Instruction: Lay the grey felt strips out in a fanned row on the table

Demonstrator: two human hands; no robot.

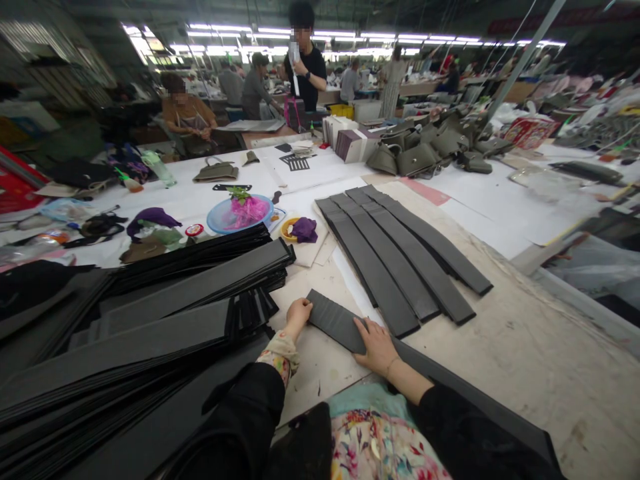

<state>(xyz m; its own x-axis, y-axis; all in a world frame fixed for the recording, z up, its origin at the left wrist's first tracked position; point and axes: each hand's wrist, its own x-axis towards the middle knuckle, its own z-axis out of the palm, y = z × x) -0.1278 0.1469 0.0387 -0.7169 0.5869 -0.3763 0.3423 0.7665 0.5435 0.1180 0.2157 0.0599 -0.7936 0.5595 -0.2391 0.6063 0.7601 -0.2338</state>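
Observation:
A long dark grey strip (336, 321) lies slanted on the worktable in front of me. My left hand (298, 313) is curled, its fingers pinching the strip's far end. My right hand (377, 345) lies flat on the strip's middle, fingers stretched out and pressing it down. Beyond my hands, several matching strips (400, 263) lie side by side, overlapping like a fan. To my left rises a big heap of the same dark strips (165, 320).
A blue bowl with pink material (241, 213), a yellow tape ring with purple cloth (299, 229) and olive handbags (425, 150) sit farther back. Other people work at tables beyond. A metal pole (520, 63) slants at the right. The table's edge (575, 293) runs along the right.

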